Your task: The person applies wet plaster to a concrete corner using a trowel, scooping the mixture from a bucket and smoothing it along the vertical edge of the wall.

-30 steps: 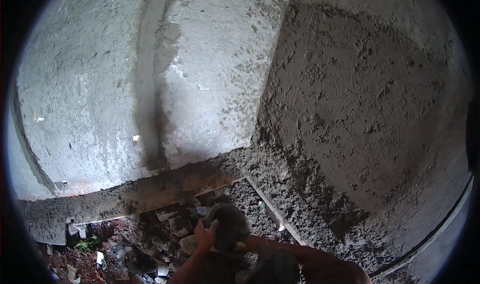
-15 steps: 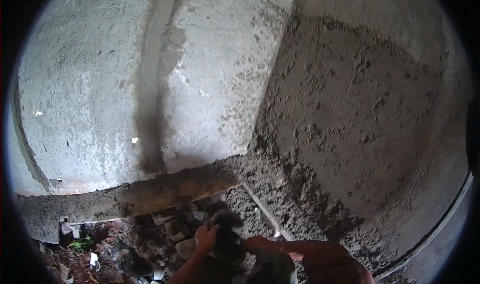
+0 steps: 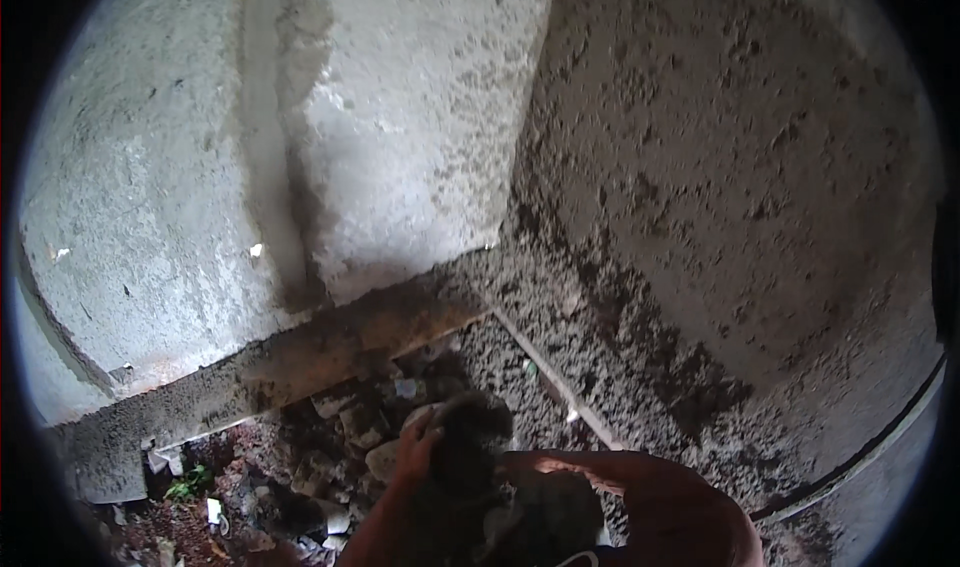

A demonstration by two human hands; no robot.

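Low in the middle, my left hand (image 3: 418,449) is closed on the rim of a dark, rounded, bowl-like thing (image 3: 478,417). Its inside and lower part are lost in shadow. My right arm (image 3: 645,487) reaches in from the lower right, its forearm lying across toward the same dark thing. The fingers of the right hand are in shadow, so their grip does not show. Just below that forearm is a grey, lumpy shape (image 3: 550,507) that I cannot make out.
Wet, rough mortar covers the right wall (image 3: 700,187) and is heaped along its foot (image 3: 620,317). A mortar-smeared board (image 3: 350,342) runs below the pale left wall (image 3: 400,167). A thin strip (image 3: 550,372) crosses the mortar. Broken stones (image 3: 365,425) and a small green plant (image 3: 188,483) lie lower left.
The view has shifted, so the walls sit higher and the board slants more. The dark bowl-like thing is tilted differently, and the right hand has gone into shadow beside it.
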